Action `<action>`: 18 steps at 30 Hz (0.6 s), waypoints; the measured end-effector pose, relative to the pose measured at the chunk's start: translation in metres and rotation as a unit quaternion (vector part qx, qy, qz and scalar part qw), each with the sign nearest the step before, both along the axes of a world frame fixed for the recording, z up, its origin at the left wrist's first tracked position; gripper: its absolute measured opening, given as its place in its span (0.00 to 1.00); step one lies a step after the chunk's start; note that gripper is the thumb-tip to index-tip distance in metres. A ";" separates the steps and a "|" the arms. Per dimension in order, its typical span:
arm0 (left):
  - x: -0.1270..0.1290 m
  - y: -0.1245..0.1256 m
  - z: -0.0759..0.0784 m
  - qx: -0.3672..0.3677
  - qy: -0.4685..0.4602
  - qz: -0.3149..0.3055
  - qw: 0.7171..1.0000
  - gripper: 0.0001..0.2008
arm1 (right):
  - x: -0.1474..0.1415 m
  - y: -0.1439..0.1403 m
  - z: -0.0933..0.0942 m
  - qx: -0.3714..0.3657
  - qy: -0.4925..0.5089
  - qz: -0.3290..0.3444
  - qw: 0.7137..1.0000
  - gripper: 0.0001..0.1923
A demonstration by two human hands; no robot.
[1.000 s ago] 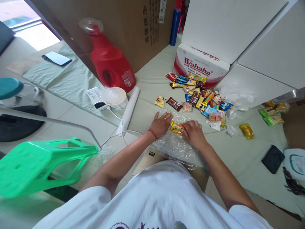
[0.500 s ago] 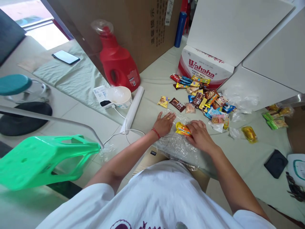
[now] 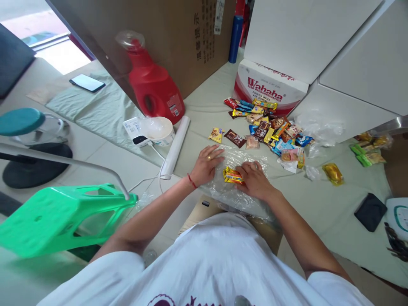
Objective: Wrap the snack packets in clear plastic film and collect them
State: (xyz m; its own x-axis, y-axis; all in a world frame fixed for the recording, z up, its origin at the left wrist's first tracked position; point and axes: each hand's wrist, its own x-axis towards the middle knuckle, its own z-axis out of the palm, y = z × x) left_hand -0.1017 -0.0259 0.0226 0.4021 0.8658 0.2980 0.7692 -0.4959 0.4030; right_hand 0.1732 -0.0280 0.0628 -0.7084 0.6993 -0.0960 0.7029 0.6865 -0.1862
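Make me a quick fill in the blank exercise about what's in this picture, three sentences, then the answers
1. The right hand holds a yellow and orange snack packet on top of a clear ____ bag.
2. The left hand wears a ring and a ____ string bracelet at the wrist.
3. The pile of snack packets lies in front of a white carton printed with the word ____.

Missing words: plastic; red; Wahaha
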 end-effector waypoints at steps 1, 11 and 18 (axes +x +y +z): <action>-0.005 -0.011 0.003 0.005 -0.003 -0.040 0.999 0.24 | 0.006 -0.004 0.005 0.000 0.026 -0.002 1.000 0.33; -0.044 -0.082 -0.022 -0.053 0.086 -0.245 0.964 0.30 | 0.093 -0.116 -0.044 0.017 0.143 0.065 0.987 0.18; -0.034 -0.061 -0.014 -0.081 -0.082 -0.183 0.976 0.17 | 0.090 -0.084 -0.027 -0.109 0.227 -0.026 0.967 0.13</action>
